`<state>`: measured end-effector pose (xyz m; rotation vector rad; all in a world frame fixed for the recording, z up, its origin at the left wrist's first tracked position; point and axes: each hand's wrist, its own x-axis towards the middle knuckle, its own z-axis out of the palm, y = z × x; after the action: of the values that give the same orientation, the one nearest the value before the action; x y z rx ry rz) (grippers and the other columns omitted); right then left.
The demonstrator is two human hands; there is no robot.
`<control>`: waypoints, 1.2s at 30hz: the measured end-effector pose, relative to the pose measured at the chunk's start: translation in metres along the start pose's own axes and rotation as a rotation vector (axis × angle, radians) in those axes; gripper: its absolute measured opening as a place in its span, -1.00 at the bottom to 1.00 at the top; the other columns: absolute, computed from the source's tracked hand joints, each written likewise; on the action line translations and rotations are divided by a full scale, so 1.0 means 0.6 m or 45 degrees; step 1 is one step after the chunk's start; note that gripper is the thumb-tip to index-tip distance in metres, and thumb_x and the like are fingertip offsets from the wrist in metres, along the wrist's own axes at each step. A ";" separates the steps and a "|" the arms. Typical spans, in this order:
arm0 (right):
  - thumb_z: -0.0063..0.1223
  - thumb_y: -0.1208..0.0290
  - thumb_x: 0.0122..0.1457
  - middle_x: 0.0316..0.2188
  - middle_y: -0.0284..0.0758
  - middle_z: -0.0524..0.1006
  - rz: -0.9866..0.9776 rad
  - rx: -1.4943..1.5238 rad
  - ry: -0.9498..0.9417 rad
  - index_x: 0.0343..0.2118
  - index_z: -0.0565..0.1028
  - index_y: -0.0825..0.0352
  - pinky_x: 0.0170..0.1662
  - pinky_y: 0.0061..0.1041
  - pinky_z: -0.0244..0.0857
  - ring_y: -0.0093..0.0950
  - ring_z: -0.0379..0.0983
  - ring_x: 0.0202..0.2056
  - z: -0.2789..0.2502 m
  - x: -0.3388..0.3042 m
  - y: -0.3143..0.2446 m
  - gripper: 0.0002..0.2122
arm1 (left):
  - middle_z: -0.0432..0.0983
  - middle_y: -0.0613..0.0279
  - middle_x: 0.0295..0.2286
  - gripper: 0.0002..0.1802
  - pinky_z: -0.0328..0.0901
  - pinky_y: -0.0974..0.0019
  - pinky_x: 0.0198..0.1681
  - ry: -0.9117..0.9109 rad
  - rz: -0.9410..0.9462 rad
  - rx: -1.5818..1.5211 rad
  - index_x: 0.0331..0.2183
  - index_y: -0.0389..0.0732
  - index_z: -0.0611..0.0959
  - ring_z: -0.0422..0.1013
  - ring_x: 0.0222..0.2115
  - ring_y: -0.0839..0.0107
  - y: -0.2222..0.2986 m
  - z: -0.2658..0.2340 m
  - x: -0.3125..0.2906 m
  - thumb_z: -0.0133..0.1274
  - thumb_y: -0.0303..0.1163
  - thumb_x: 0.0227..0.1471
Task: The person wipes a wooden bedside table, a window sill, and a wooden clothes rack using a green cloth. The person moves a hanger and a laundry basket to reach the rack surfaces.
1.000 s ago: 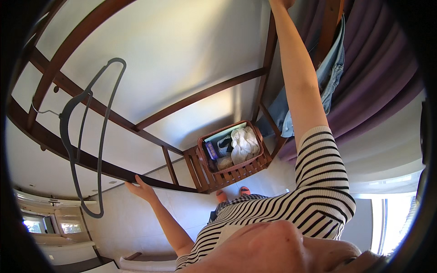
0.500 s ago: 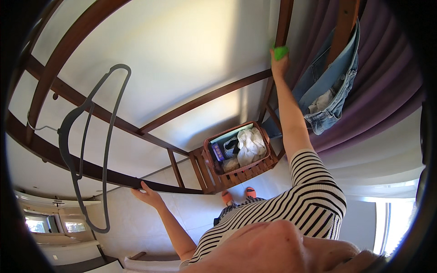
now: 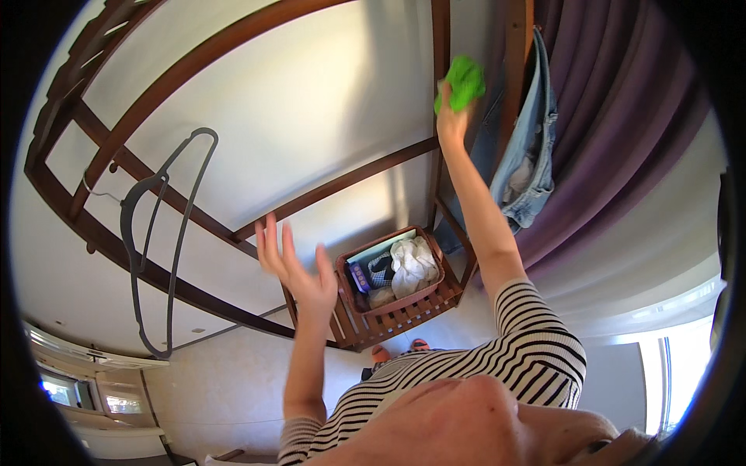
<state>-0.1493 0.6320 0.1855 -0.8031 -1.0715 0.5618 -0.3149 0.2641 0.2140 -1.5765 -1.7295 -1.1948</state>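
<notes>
Cloth [image 3: 466, 81], bright green and crumpled, shows at one o'clock, clamped in the fingers of the right hand [image 3: 453, 118]. From my end, I can make out the grip but not whether the cloth touches the wooden rack [image 3: 342, 183] beside it. At eight o'clock, close to centre, the left hand [image 3: 301, 276] holds nothing; its fingers are spread well apart. The fingertips overlap a rail in my view, and I cannot tell if they touch it.

I judge the work with the cloth as under way: it is in hand and raised, not yet put down. How much of the rack it has covered, I cannot tell; I see no clear mark of finished or remaining parts. A grey hanger [image 3: 128, 233] hangs at nine o'clock and blue jeans [image 3: 536, 155] at two. Towards six o'clock, a filled basket [image 3: 408, 297] sits on a slatted shelf [image 3: 343, 317].
</notes>
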 end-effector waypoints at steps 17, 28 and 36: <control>0.12 0.46 0.12 -0.10 -0.15 0.33 -0.584 -0.303 0.004 -0.15 0.39 0.41 -0.06 -0.27 0.25 -0.19 0.32 -0.14 0.209 0.439 -0.269 -0.73 | 0.50 0.30 -0.43 -0.85 0.08 0.15 -0.03 0.461 0.618 0.173 -0.33 -0.20 0.62 0.39 -0.35 0.33 0.114 0.041 0.437 0.04 -0.35 0.07; 0.12 0.53 0.09 -0.23 -0.14 0.41 -0.582 -0.457 -0.036 -0.17 0.38 0.43 -0.03 -0.24 0.24 -0.20 0.37 -0.19 0.173 0.357 -0.207 -0.75 | 0.52 0.31 -0.37 -0.83 0.09 0.19 -0.05 0.541 0.627 0.112 -0.29 -0.19 0.62 0.38 -0.31 0.30 0.095 0.050 0.438 0.03 -0.38 0.05; 0.10 0.49 0.12 -0.17 -0.20 0.48 -0.446 -0.396 -0.070 -0.02 0.38 0.33 -0.03 -0.33 0.28 -0.21 0.42 -0.17 0.084 0.145 -0.221 -0.66 | 0.53 0.30 -0.32 -0.80 0.10 0.17 0.01 0.448 0.646 0.092 -0.24 -0.20 0.62 0.38 -0.27 0.29 0.088 0.037 0.436 0.01 -0.39 0.07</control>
<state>-0.1587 0.6324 0.3519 -0.8462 -1.3358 0.1219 -0.3113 0.4148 0.4356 -1.5263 -1.0548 -1.0549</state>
